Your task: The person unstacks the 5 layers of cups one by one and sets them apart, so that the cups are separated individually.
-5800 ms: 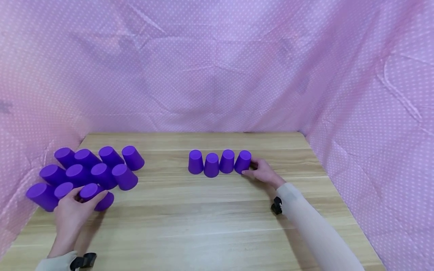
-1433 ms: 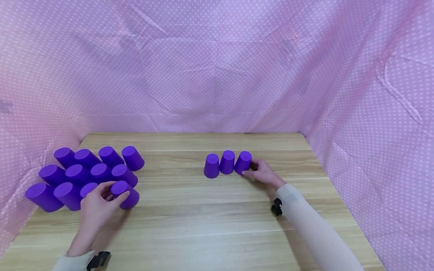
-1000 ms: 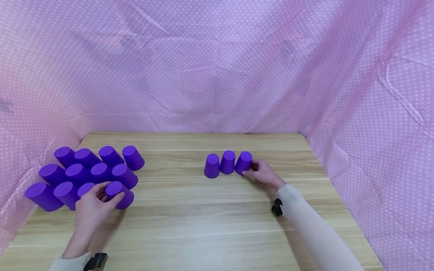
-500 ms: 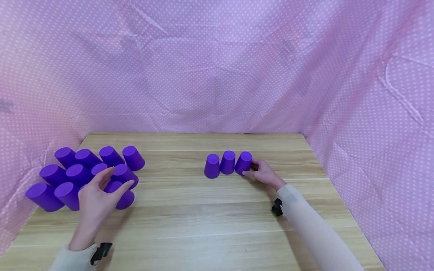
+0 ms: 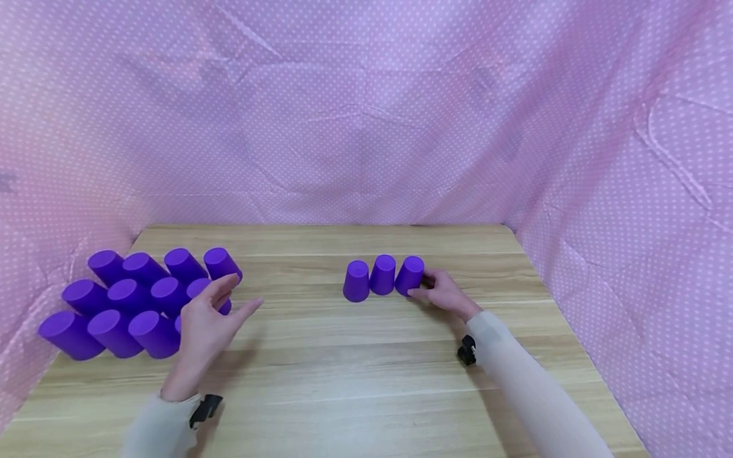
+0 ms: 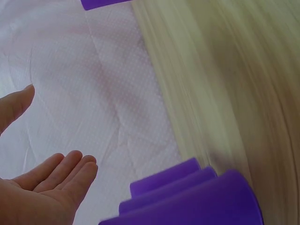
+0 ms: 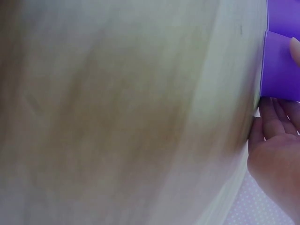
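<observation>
My left hand (image 5: 207, 327) is raised with thumb and fingers spread apart, holding nothing. It hovers at the right end of a group of upside-down purple cups (image 5: 153, 334) set in three rows, partly hiding the end cups of the front and middle rows. In the left wrist view the empty hand (image 6: 51, 192) shows beside several purple cups (image 6: 197, 201). My right hand (image 5: 445, 292) holds the rightmost purple cup (image 5: 410, 273) of a short row between thumb and fingers. To its left stand a middle cup (image 5: 382, 273) and a left cup (image 5: 356, 280), both upside down.
A wooden table (image 5: 321, 381) carries all the cups. Pink dotted cloth (image 5: 361, 146) hangs behind it and along both sides. Bare tabletop lies between the two cup groups. Black wrist devices (image 5: 466, 350) sit at both sleeves.
The right-hand row went from several cups to three. My left hand set a cup at the front row's right end, let go, and moved up and rightward. My right hand stayed still.
</observation>
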`<state>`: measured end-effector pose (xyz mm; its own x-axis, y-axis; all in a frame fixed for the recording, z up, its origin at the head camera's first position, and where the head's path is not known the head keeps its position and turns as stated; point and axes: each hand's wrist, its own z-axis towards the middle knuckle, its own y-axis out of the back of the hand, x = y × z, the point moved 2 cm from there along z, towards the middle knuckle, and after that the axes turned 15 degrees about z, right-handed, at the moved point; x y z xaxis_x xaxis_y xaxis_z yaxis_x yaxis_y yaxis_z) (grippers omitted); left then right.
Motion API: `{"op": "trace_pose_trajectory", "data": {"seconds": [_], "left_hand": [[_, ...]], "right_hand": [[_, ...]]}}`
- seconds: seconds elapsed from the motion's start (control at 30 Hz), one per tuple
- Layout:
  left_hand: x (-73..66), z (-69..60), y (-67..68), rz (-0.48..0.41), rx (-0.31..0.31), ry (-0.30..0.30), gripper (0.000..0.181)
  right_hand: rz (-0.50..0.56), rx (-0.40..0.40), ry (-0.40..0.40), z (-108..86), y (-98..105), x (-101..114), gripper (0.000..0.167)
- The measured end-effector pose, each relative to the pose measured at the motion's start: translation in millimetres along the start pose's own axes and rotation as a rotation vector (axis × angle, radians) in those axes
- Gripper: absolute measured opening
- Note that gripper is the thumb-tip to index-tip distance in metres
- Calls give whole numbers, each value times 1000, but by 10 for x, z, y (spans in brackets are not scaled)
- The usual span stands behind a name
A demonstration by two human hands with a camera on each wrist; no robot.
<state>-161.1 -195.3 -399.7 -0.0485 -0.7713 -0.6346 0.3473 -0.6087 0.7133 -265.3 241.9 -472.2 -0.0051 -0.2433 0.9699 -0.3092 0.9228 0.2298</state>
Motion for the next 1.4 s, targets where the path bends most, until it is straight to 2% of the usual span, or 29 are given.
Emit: {"op": "trace_pose_trajectory", "data": {"seconds": [0.2,0.43,0.67,0.77,1.03,1.13,1.27,1.4], "left_hand": [[-85,65,-152,-41,18,-12,64],[-207,194,-353,-68,52,-35,65],[-371,320,-676,-173,206,-9,67],[-473,337,-825,-174,245,-21,66],[-696,385,-1101,-198,276,-47,68],[-746,397,-1188,-209,287,-48,69],[-802,401,-1325,-226,308,-49,69],[-851,403,-1457,-252,320,-48,70]], "right_hand": [[-7,-11,1,3,4,-2,47],[-4,-7,0,-5,-2,-6,51],[-6,-10,-3,-5,-1,-13,52],[-13,-11,-14,-9,-1,-9,51],[-20,-4,13,9,-12,5,51],[1,4,19,-5,-20,36,52],[18,14,1,-78,-47,200,51],[-4,9,-14,-57,-31,141,52]]}}
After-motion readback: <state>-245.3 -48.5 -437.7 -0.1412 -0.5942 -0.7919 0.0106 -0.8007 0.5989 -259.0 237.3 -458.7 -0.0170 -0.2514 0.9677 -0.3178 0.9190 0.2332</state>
